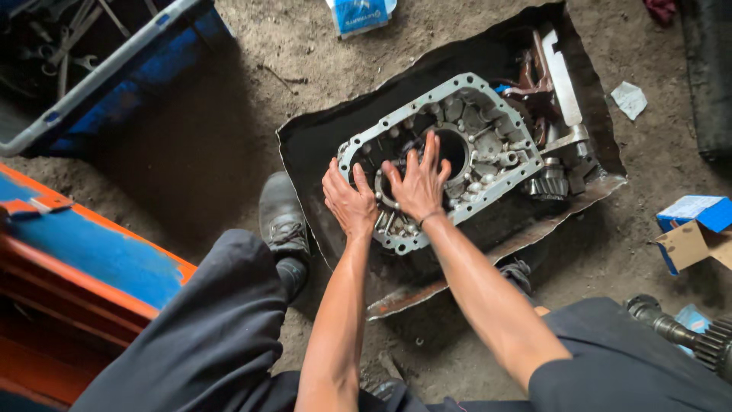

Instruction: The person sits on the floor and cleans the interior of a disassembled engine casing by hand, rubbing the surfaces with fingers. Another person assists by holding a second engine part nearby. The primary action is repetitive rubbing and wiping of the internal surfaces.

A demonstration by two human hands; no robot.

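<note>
Nearest the camera: dark trouser legs and two bare forearms reaching forward. A black shoe [284, 221] stands on the dirt floor [229, 137], just beside the near left edge of the tray.

Left hand [348, 200]: palm down on the near left end of the metal housing [488, 152], fingers [358, 177] slightly spread and lying flat, gripping nothing. Right hand [418, 185]: palm down just beside the left hand, fingers [431, 149] spread wide over the large round hole in the housing, also flat, nothing pinched. A thin band sits on the right wrist.

Housing: grey cast metal, flat rim with bolt holes all round, inside full of ribs, bosses and small shiny parts. Oily and dull. It lies tilted diagonally in a shallow black metal tray [320, 145] on the floor, near the tray's middle.

Far right end of tray: a cone-shaped gear [546, 183] just beside the housing, and beyond it a brownish metal part [534, 80] and a flat pale metal bar [563, 80].

Farther out: blue-and-white carton [698, 229] at right, toothed shaft [686, 336] near right, scrap of paper [629, 99], blue-and-white packet [358, 15] at the far edge, blue tool crate [99, 69] far left, orange-and-blue frame [84, 259] near left.
</note>
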